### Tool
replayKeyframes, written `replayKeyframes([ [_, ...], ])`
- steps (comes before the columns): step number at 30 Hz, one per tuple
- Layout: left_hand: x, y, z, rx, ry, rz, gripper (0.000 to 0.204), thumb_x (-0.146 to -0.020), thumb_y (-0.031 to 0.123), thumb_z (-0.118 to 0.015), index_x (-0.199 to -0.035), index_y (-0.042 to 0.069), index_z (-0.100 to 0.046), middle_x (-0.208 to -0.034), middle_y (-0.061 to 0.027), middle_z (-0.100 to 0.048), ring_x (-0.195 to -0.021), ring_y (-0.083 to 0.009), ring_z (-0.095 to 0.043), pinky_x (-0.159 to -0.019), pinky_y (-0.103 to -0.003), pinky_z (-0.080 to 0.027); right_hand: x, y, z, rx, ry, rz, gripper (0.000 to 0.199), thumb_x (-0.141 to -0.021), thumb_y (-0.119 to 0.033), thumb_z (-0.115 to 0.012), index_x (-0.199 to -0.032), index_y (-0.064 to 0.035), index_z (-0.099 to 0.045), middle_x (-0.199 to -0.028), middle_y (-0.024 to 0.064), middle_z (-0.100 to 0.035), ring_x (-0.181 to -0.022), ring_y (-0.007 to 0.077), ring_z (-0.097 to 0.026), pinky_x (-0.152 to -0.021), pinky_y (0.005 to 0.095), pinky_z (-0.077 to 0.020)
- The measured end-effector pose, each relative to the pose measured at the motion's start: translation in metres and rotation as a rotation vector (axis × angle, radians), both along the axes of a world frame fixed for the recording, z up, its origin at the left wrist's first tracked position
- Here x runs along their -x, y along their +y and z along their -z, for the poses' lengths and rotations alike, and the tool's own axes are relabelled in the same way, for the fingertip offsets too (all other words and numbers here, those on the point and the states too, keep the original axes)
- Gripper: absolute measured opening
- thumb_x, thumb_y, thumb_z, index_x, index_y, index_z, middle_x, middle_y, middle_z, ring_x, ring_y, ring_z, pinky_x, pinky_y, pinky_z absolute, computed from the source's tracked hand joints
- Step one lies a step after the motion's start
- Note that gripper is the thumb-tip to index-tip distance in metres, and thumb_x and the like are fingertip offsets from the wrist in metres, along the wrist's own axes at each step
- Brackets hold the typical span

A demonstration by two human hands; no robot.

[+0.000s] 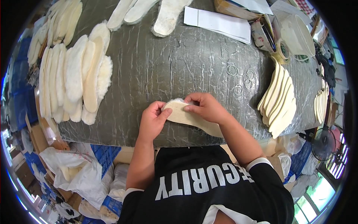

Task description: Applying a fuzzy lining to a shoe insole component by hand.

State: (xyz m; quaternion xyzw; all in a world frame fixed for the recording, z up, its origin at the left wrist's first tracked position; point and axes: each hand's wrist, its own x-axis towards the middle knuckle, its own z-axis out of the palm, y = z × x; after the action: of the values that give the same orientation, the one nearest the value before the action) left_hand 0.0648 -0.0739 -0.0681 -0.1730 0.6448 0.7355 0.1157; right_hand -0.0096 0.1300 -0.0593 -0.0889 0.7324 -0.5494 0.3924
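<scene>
L hand (152, 116) & R hand (207, 108) both hold one insole (186, 117), cream & flat on top w/ white fluff (178, 100) poking out at its far edge. It's at the near side of the dark, shiny counter (156, 71), right in front of the person's tummy. L fingers are clamped on its round left end, w/ the thumb on top. R fingers are clamped on the far edge, thumb on top too. The other end slants down to the right, partly behind the R forearm.

On the L side of the counter: a big pile of fluffy insoles (77, 72). On the R side: a fanned stack of cream insoles (278, 100). A few thin rubber bands (232, 70) lie btwn that stack & the white paper (218, 24). A see-thru tub (300, 39) is in the far R corner, & more insoles (168, 18) lie at the far edge.
</scene>
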Motion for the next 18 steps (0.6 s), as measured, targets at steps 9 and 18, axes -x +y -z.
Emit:
replayKeyframes([
  [9, 0.002, 0.007, 0.006, -0.190, -0.093, -0.240, 0.015, -0.094, 0.015, -0.060, -0.098, 0.001, -0.062, -0.083, -0.0021, -0.063, -0.070, -0.0049, -0.054, -0.061, -0.021, -0.043, 0.000, 0.010, -0.002, -0.117, -0.047, -0.132, 0.020, -0.098, -0.023, -0.052, -0.101, -0.0052, -0.060, -0.078, -0.0031, -0.056, -0.074, 0.0064, -0.048, -0.067, 0.0265, -0.0418],
  [18, -0.004, 0.019, -0.069, 1.009, 0.793, 0.348, 0.069, -0.065, 0.048, -0.076, -0.116, 0.007, -0.057, -0.123, -0.0094, -0.058, -0.122, -0.0325, -0.049, -0.106, -0.051, -0.028, -0.021, 0.021, 0.017, 0.342, -0.887, 0.153, 0.028, -0.100, -0.025, -0.046, -0.108, -0.0019, -0.060, -0.088, 0.0063, -0.064, -0.070, 0.0120, -0.062, -0.058, 0.0284, -0.0535],
])
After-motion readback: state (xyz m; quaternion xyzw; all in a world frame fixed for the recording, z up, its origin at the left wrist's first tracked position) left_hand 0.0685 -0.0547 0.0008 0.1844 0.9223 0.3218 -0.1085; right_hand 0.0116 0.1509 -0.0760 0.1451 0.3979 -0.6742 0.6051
